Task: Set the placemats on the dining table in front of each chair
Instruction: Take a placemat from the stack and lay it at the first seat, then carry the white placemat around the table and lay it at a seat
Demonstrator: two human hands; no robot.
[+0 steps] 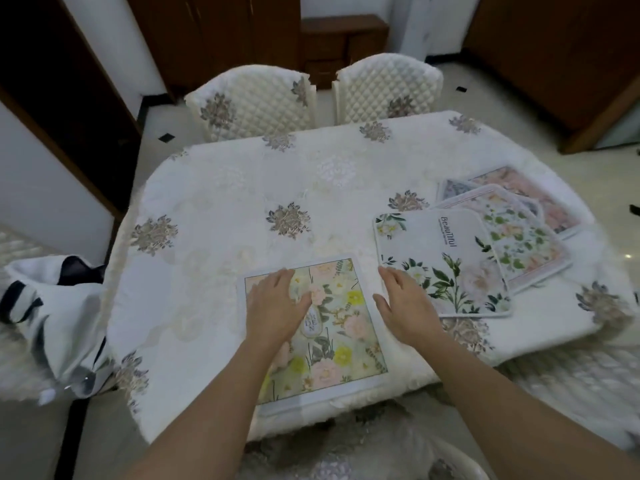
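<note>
Pastel floral placemat (346,341) lay flat at the near edge of the dining table (221,188), its long side running away from the person. The left hand (273,306) rested palm down on its far left part, fingers (273,282) straight and spread, gripping nothing. Just beside the left thumb an oval label showed the letters "DEN"; whatever was printed above them was hidden under the hand. The right hand (407,308) was over this mat's right edge, fingers (394,280) straight and close together, thumb held apart, holding nothing. Whether it touched the mat I could not tell. Just past the right fingertips, to their right, lay a fanned pile of at least 4 more mats. The top one, the white leafy placemat (446,271), carried the word "Beautiful" with a smaller line of print under it, too small to read. Beneath it and farther from the fingers lay a pink-bordered placemat (519,237), then a grey-blue placemat (453,187) and a pink placemat (533,194). A white tablecloth (214,271) with embroidered flower clusters covered the table. Well beyond both sets of fingertips, 2 quilted chairs (252,98) stood at the far side. Far to the left of the left fingers lay a white and dark cloth (52,306).
</note>
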